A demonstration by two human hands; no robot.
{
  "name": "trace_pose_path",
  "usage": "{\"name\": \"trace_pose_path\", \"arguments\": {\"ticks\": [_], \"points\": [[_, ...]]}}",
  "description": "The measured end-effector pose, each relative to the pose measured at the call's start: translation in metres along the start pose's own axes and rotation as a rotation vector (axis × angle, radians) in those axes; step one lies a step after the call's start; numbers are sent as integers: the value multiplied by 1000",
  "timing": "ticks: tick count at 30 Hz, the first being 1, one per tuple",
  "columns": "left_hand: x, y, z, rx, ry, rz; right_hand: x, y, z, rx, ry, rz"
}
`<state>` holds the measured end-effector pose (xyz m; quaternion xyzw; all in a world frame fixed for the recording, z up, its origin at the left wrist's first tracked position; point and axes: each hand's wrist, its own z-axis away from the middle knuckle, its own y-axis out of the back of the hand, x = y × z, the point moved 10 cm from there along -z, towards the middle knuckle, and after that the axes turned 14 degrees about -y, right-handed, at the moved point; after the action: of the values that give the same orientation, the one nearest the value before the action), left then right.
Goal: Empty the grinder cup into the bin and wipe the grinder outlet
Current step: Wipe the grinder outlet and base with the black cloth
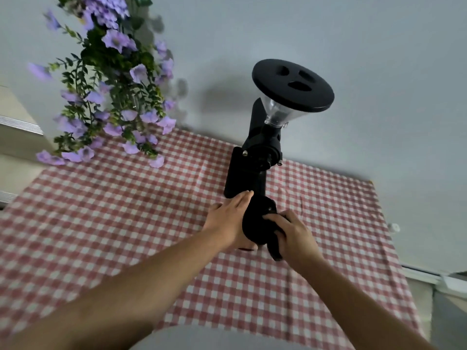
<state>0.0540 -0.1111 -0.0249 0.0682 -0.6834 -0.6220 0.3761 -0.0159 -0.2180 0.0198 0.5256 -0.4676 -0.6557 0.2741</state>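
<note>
Head view showed both hands meeting low at the front of the grinder point(255, 157), close together but not touching each other. The left hand point(228, 218) lay flat-fingered along the left side of a dark rounded part, which I took for the grinder cup point(257, 223), its fingertips reaching up to the foot of the grinder's column. That open, cradling hold looked meant to steady the cup rather than to lift it. The right hand point(293, 236) was curled, fingers pressed on the cup's right face, with a dark cloth point(275, 248) bunched under the palm and hanging below it; whether the fingers gripped the cloth alone or the cup too could not be told, since black lay on black. The cloth in that hand suggested wiping, yet the outlet itself was hidden behind the hands.

Beyond them the grinder stood upright on a red-checked tablecloth point(126, 198), near the back wall point(353, 34), its clear hopper point(278, 112) capped by a wide black lid point(293, 85). Set near the wall, it left free cloth in front for working. Purple flowers point(113, 84) hung well to the left, apart from the work. No bin was in sight, so the emptying could not be judged done or undone.
</note>
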Motion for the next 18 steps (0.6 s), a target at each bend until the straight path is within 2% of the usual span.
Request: {"name": "trace_pose_path", "arguments": {"ticks": [3,5,6,7,9,11,13,16,17,18], "points": [[0,1,0,0,7,20,-18,-2,10,21,108,24],[0,2,1,23,-10,31,-14,-15,21,-68,213,151],[0,1,1,28,-10,41,-5,-15,16,-109,197,197],[-1,0,1,26,-6,47,7,-10,4,-136,115,199],[-2,-2,1,16,7,41,25,2,-22,-199,-108,46],[-3,-4,1,19,10,50,19,13,-34,-132,-200,-100],[-2,-2,1,44,3,70,-8,16,-22,-44,-144,-160],[-1,-1,0,24,21,60,-36,-9,11,-79,107,-56],[-2,-1,0,20,30,51,-35,-9,7,-83,132,-15],[-3,-2,-1,18,35,41,-26,-5,-6,-86,72,8]]}}
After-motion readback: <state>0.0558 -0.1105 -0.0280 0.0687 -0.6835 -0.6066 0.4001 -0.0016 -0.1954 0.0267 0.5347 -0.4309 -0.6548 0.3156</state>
